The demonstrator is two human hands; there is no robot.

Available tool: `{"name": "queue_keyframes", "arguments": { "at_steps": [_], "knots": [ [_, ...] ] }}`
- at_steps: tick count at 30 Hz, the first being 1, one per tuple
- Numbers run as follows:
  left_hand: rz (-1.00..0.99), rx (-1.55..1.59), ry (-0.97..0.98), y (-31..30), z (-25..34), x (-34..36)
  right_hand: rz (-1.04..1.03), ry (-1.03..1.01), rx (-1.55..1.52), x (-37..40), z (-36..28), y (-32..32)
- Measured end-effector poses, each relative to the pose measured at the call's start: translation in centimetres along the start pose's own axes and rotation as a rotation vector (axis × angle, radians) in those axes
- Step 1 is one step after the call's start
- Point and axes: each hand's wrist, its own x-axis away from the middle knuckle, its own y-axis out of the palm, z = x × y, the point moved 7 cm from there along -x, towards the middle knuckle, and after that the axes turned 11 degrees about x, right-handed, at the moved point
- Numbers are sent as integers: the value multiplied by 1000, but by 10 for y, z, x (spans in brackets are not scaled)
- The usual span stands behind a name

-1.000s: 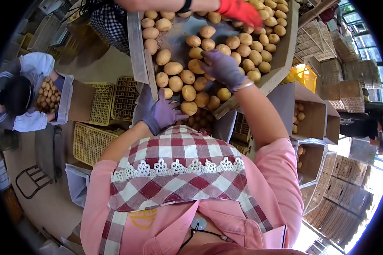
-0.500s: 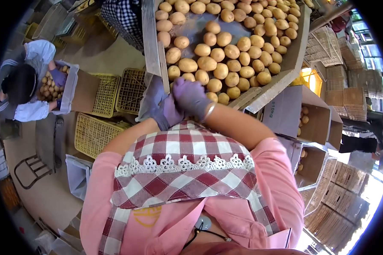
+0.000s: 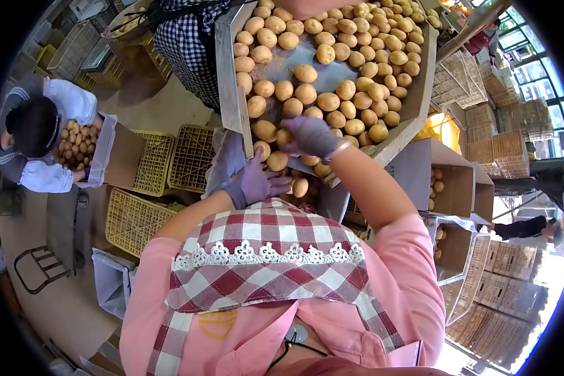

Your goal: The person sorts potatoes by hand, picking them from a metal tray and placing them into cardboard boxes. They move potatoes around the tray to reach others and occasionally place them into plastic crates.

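Note:
Many potatoes (image 3: 328, 101) lie on a metal sorting tray (image 3: 284, 66) with raised wooden sides. My right hand (image 3: 312, 136), in a purple-grey glove, reaches over the tray's near end with its fingers closed on a potato (image 3: 284, 137). Gloved alike, my left hand (image 3: 257, 180) is beside the tray's lower left corner, fingers spread. A single potato (image 3: 300, 187) is just off its fingertips; whether they touch cannot be made out. More potatoes sit at the tray's near lip, between the two hands. What lies beneath the lip is mostly hidden by my apron.
On the left a co-worker (image 3: 34, 128) bends over a lined box of potatoes (image 3: 76, 145). Yellow plastic crates (image 3: 138, 219) stand by my left arm. Cardboard boxes (image 3: 454, 188) with potatoes stand at right, before stacked crates (image 3: 507, 276). Another person's arm (image 3: 313, 6) crosses the tray's far end.
My hands, together at the tray's corner before, have parted. The right moved up and right onto a potato; the left opened lower down. Some potatoes shifted, and another person's arm came in at the top.

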Motion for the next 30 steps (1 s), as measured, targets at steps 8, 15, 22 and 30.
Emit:
{"name": "queue_keyframes", "arguments": {
  "at_steps": [8, 15, 22, 30],
  "knots": [
    [195, -145, 147, -20, 14, -13, -125, 135, 20, -14, -3, 13],
    [165, -238, 71, 3, 10, -11, 130, 221, -336, -4, 24, 16],
    [89, 69, 32, 7, 8, -22, 1113, 826, -960, 276, 154, 34],
    [165, 80, 3, 10, 5, -21, 481, 2306, 14, 750, 57, 223]
  ]
}}
